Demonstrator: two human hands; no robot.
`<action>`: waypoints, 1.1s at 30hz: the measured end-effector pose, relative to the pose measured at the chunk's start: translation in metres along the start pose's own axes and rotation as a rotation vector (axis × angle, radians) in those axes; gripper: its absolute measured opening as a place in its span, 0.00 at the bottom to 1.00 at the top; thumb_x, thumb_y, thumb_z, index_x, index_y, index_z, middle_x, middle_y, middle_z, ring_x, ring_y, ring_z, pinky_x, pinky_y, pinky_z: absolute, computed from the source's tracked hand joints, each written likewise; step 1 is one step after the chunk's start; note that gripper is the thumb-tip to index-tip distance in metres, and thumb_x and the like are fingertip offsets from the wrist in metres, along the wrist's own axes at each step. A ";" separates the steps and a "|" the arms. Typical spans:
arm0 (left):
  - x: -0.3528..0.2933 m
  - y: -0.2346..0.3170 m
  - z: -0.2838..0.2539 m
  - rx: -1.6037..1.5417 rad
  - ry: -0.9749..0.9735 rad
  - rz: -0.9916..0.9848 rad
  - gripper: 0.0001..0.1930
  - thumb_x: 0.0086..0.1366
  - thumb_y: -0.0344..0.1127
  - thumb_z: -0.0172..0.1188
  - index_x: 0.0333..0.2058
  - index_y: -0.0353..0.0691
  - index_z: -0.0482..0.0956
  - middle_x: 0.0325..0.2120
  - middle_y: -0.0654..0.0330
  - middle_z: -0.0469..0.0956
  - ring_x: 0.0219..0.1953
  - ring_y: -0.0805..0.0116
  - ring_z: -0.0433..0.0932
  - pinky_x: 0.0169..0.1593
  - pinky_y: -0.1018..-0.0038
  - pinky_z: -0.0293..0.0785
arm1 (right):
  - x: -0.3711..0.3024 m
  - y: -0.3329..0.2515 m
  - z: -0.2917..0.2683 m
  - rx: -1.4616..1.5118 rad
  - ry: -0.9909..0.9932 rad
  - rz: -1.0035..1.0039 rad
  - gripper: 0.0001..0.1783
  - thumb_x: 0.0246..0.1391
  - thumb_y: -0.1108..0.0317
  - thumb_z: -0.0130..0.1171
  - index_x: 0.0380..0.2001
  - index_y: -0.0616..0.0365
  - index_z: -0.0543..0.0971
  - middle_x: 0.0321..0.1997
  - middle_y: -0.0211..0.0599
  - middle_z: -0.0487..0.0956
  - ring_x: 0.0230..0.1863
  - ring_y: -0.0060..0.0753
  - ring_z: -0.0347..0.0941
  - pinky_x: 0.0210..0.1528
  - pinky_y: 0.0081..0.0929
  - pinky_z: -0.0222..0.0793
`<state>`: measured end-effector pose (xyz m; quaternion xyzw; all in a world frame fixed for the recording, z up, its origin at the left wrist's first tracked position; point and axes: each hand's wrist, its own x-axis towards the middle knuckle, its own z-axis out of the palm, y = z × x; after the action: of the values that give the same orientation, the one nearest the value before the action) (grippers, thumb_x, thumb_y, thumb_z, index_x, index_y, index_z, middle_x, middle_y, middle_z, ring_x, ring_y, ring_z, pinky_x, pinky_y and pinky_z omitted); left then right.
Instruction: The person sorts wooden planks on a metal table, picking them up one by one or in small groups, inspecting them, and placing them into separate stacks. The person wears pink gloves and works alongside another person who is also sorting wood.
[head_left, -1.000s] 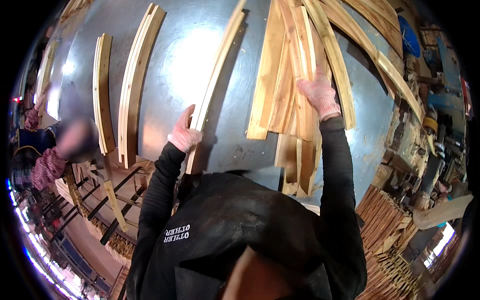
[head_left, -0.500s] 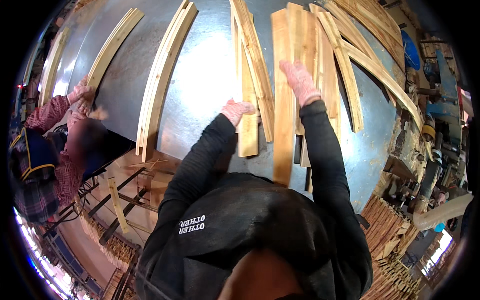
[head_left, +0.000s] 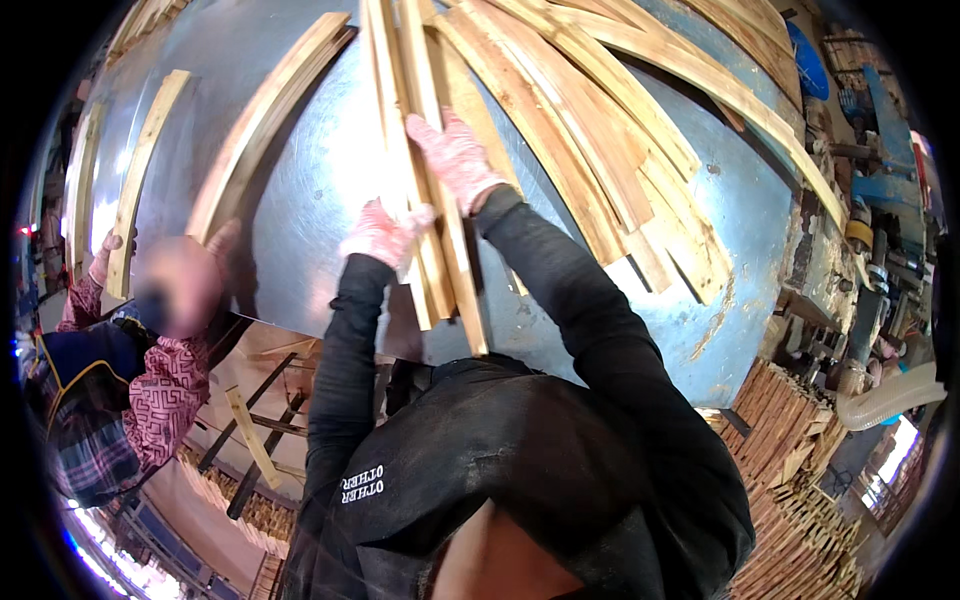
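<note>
Both my hands wear pink-and-white gloves. My left hand (head_left: pixel 385 238) is closed around a few narrow wooden strips (head_left: pixel 432 275) lying side by side on the metal table (head_left: pixel 310 235). Farther up the bundle, my right hand (head_left: pixel 457 162) grips the right-hand strip (head_left: pixel 462 285) from its right side. The strips point toward me, and their near ends reach the table's front edge. To the right of my right hand, several wooden boards (head_left: pixel 560 130) lie fanned out and partly overlapping.
At the left, a co-worker's hand (head_left: pixel 225 240) is at the near end of paired strips (head_left: pixel 265 125); another strip (head_left: pixel 145 180) stands by their other hand. A long strip (head_left: pixel 740 95) crosses the right side. Stacked wood (head_left: pixel 790 450) and a hose (head_left: pixel 890 400) are at lower right.
My right hand has moved left from a wide board onto the narrow strips. My left hand has shifted left too. The co-worker has moved toward the paired strips, which now lie farther left.
</note>
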<state>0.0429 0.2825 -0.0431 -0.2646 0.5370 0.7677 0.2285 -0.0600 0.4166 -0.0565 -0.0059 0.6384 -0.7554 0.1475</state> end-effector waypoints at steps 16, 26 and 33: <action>-0.026 -0.021 -0.076 0.698 0.651 0.421 0.45 0.52 0.42 0.69 0.66 0.36 0.56 0.50 0.44 0.77 0.49 0.54 0.79 0.51 0.67 0.75 | -0.149 -0.002 -0.055 -1.386 -0.255 0.207 0.58 0.49 0.43 0.64 0.71 0.64 0.47 0.71 0.56 0.56 0.70 0.57 0.53 0.69 0.45 0.52; -0.097 -0.047 -0.090 1.347 0.822 0.045 0.55 0.53 0.48 0.65 0.69 0.36 0.38 0.53 0.39 0.70 0.47 0.42 0.78 0.52 0.56 0.74 | -0.123 0.024 -0.035 -0.074 -0.227 0.290 0.30 0.62 0.69 0.55 0.64 0.69 0.62 0.62 0.44 0.71 0.61 0.29 0.67 0.63 0.25 0.62; -0.124 -0.038 -0.040 0.591 0.576 0.665 0.49 0.53 0.35 0.70 0.66 0.26 0.49 0.60 0.38 0.64 0.62 0.48 0.65 0.63 0.60 0.64 | -0.114 -0.052 -0.018 -0.120 -0.493 0.253 0.32 0.63 0.63 0.54 0.64 0.73 0.62 0.61 0.50 0.72 0.61 0.32 0.68 0.64 0.26 0.62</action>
<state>0.1670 0.2486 -0.0008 -0.2043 0.8264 0.5109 -0.1194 0.0347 0.4676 0.0106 -0.1186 0.6226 -0.6676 0.3907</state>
